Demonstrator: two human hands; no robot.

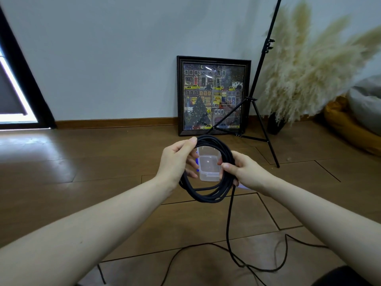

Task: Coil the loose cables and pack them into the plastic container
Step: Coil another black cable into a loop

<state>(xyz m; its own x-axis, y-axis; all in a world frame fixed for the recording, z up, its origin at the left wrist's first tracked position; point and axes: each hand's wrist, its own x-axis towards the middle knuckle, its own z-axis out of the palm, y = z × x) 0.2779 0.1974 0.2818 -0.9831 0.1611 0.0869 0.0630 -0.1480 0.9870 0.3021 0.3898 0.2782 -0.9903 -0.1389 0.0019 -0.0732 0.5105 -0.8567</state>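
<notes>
The person holds a black cable (208, 195) wound into several loops in front of the chest, above the wooden floor (103, 172). The left hand (177, 159) grips the upper left of the coil, its thumb and fingers (190, 142) curled round the strands near the top. The right hand (245, 170) grips the right side of the coil, thumb laid across the bundle and fingers wrapped behind it. From under the right hand a single loose strand drops straight down to the floor, where it snakes in slack curves toward the near edge and off to the right.

Seen through the ring of the coil, a clear plastic container (209, 166) sits open on the floor beyond the hands, with a blue clip on its left side. Behind it a framed picture (213, 96) leans against the wall, beside a black tripod stand (261, 83) and a vase of pale pampas grass (305, 69).
</notes>
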